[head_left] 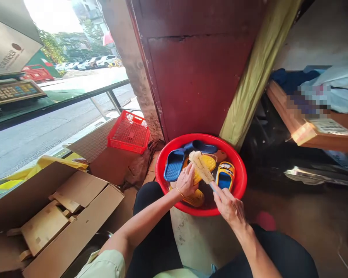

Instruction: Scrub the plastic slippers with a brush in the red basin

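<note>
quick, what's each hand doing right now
Left hand: closed on a yellow slipper.
Right hand: closed on a brush.

Shelf item (307, 101) — pixel-blurred, unreadable

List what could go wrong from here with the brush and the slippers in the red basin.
The left hand holds the yellow slipper over the red basin while the right hand holds the brush on it; a wet slipper may slip free. Brushing could flick water past the rim onto the cardboard boxes nearby. The basin looks crowded with the blue slippers, so strokes may snag them.
</note>
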Tool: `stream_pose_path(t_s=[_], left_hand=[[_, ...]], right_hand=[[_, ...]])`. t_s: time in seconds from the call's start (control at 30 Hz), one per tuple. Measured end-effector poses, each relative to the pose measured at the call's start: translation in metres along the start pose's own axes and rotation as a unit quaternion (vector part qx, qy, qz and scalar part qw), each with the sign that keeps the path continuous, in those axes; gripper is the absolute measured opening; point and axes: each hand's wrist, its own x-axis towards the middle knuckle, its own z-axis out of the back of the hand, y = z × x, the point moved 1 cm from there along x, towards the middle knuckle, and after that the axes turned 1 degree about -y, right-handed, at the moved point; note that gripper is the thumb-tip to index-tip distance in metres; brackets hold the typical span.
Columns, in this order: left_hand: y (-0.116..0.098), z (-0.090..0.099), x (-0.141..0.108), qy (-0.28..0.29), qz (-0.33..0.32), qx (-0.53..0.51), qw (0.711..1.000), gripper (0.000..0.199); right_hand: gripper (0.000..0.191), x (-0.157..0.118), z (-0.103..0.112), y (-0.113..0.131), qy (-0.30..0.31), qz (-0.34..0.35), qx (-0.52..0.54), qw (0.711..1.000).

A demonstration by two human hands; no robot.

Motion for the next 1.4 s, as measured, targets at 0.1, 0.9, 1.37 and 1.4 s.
stream_pose_path(t_s=[0.1, 0.9, 1.37, 1.4], left_hand=[[0.003, -0.005, -0.006, -0.033, -0.008, 0.006, 0.999, 0.099], [0.027, -0.027, 0.013, 0.008, 0.323, -0.605, 0.728, 0.063], [0.031, -0.021, 0.033, -0.032, 0.408, -0.719, 0.562, 0.054], [0.033, -0.023, 0.035, -0.050, 0.407, -0.713, 0.569, 0.055]], right_hand=[[0.046, 0.023, -0.002, -0.011, 0.021, -0.067, -0.053, 0.996], [0.051, 0.021, -0.024, 0.012, 0.088, -0.059, -0.018, 0.994], [0.052, -0.019, -0.002, 0.027, 0.078, -0.010, 0.213, 0.974], [0.051, -0.025, 0.000, 0.030, 0.101, -0.003, 0.203, 0.974]])
